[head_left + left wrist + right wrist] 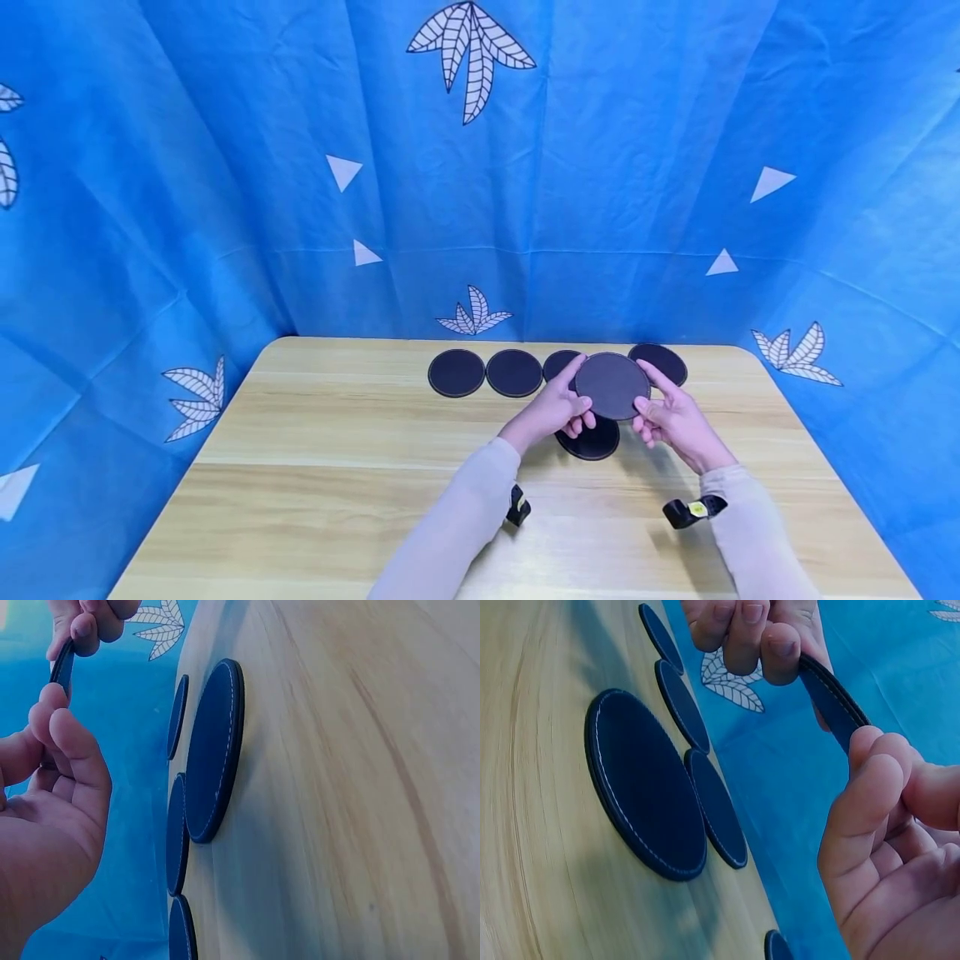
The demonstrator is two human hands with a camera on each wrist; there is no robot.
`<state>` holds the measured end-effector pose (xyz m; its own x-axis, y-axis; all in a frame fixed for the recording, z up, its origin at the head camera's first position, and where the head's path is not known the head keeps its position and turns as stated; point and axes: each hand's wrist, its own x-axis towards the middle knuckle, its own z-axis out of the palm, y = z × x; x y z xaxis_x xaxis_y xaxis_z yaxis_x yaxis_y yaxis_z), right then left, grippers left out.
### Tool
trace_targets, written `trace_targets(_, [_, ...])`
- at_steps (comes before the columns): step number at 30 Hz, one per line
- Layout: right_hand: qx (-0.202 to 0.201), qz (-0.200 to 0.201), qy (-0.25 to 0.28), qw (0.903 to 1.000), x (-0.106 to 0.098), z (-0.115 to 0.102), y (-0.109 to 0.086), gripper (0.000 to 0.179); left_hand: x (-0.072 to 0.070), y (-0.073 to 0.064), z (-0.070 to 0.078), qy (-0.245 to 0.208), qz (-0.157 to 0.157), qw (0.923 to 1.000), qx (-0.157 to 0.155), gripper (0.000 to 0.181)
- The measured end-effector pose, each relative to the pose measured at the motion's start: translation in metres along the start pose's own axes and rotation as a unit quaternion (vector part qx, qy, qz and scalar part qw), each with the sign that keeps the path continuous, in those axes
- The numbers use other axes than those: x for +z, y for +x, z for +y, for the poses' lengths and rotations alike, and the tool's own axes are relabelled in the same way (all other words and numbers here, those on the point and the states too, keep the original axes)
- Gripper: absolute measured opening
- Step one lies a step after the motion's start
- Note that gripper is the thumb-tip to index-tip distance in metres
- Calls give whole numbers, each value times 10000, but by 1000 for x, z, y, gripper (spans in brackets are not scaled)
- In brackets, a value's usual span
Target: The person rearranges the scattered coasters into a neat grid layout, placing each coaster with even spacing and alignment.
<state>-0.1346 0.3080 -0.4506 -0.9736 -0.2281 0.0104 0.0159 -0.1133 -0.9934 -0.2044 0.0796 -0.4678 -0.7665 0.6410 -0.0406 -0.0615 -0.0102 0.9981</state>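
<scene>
A round dark coaster (613, 386) with a stitched edge is held up above the table between both hands. My left hand (553, 410) pinches its left edge between thumb and fingers. On the opposite edge, my right hand (681, 423) pinches it the same way. In the right wrist view the raised coaster (834, 703) appears edge-on between the two hands. Below it a front coaster (591, 440) lies flat on the wood, partly covered by the left hand and the held coaster. Behind the left fingers, another coaster (561, 365) is partly hidden.
Two more coasters, one at the far left (456, 372) and one beside it (513, 372), lie in the back row. A separate coaster (660, 363) sits at the back right. The wooden table (315, 467) meets a blue patterned cloth (637, 167) behind and at the sides.
</scene>
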Motion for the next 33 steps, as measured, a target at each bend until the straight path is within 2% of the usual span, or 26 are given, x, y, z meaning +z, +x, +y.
trace_targets(9, [261, 231, -293, 9990, 18, 4, 13, 72, -16, -10, -2, 7, 147, 9999, -75, 77])
trace_targets(14, [290, 203, -307, 9989, 31, 7, 18, 74, -25, -19, -3, 130, 249, 9996, -49, 77])
trace_targets(23, [459, 363, -602, 9965, 56, 13, 28, 74, -46, -37, -5, 155, 395, 9985, -360, 79])
trace_targets(33, [723, 446, -946, 9919, 87, 28, 40, 72, -67, -59, -12, 365, 639, 9961, -483, 76])
